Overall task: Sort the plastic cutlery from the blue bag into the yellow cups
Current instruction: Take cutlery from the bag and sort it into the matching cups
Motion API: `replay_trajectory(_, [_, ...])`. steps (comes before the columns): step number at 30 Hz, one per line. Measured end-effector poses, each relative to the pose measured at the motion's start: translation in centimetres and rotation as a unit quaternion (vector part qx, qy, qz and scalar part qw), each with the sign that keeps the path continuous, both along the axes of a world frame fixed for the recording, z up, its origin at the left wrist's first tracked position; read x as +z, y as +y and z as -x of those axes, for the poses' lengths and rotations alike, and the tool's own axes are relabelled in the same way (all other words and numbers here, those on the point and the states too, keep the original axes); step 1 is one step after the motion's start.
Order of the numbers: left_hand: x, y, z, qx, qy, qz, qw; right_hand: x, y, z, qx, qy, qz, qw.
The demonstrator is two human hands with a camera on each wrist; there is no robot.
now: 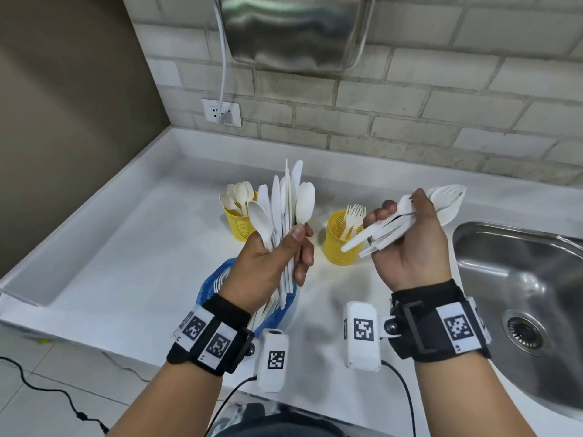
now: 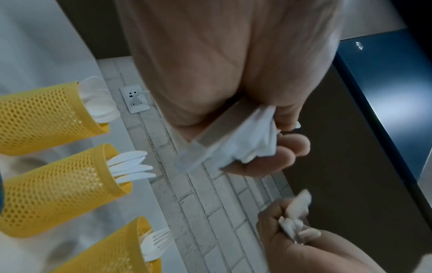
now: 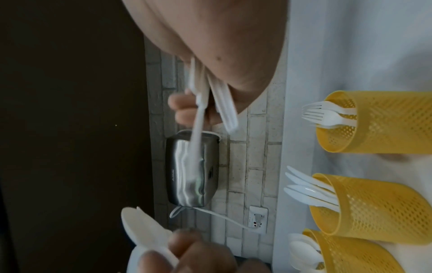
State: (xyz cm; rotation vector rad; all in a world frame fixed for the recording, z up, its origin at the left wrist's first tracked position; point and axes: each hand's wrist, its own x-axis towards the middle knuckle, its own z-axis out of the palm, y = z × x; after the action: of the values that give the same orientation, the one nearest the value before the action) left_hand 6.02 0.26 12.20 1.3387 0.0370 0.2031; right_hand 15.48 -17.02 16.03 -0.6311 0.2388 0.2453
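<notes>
My left hand [image 1: 299, 247] grips an upright bundle of white spoons and knives [image 1: 288, 203] over the blue bag [image 1: 211, 288], which still holds cutlery. To its right, my right hand [image 1: 400, 209] grips a bundle of white forks [image 1: 441, 203], tines pointing right. On the white counter behind them stand a yellow mesh cup of spoons [image 1: 238, 227] and one of forks [image 1: 339, 244]. The wrist views show three cups in a row: spoons [image 2: 42, 118], knives [image 2: 58, 190] and forks [image 2: 112, 249]. In the head view the left bundle hides the knife cup.
A steel sink [image 1: 520, 279] lies right of my right hand. On the brick wall hang a steel hand dryer [image 1: 293, 29] and a socket [image 1: 221, 112] with its cable. The counter [image 1: 126, 247] has a raised rim at the left and back.
</notes>
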Motion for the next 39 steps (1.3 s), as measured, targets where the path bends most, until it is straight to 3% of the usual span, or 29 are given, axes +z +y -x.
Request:
replay_trajectory(5, [0.2, -0.4, -0.1, -0.009, 0.044, 0.107, 0.993, -0.2, 1.2, 0.7, -0.027, -0.114, 0.073, 0.99])
replay_trajectory(9, [0.0, -1.1, 0.0, -0.001, 0.079, 0.129, 0.988, 1.0, 2.4, 1.7, -0.055, -0.217, 0.133, 0.966])
replay_trajectory(12, [-0.2, -1.3, -0.5, 0.011, 0.137, 0.148, 0.979, 1.8, 3.0, 2.3, -0.066, -0.307, 0.201, 0.928])
replay_trajectory(15, [-0.7, -1.3, -0.6, -0.022, 0.178, 0.241, 0.954, 1.9, 3.5, 3.3, -0.061, -0.387, 0.291, 0.873])
replay_trajectory(18, [-1.0, -1.3, -0.9, -0.044, 0.181, 0.312, 0.932, -0.1, 4.6, 4.0, -0.03, -0.385, 0.342, 0.857])
replay_trajectory(22, [-1.0, -1.8, -0.9, -0.074, 0.169, 0.292, 0.938, -3.3, 5.6, 4.9, 0.016, -0.342, 0.365, 0.866])
replay_trajectory(28, [-1.9, -2.2, -0.9, -0.045, 0.185, 0.299, 0.935, -3.5, 4.4, 4.8, 0.034, -0.372, 0.373, 0.849])
replay_trajectory(35, [-1.9, -2.7, -1.0, -0.039, 0.169, 0.249, 0.953, -3.7, 3.1, 4.2, 0.019, -0.308, 0.391, 0.867])
replay_trajectory(39, [-1.9, -3.1, -0.8, 0.003, 0.148, 0.147, 0.978, -3.0, 1.9, 2.7, 0.009, -0.289, 0.335, 0.897])
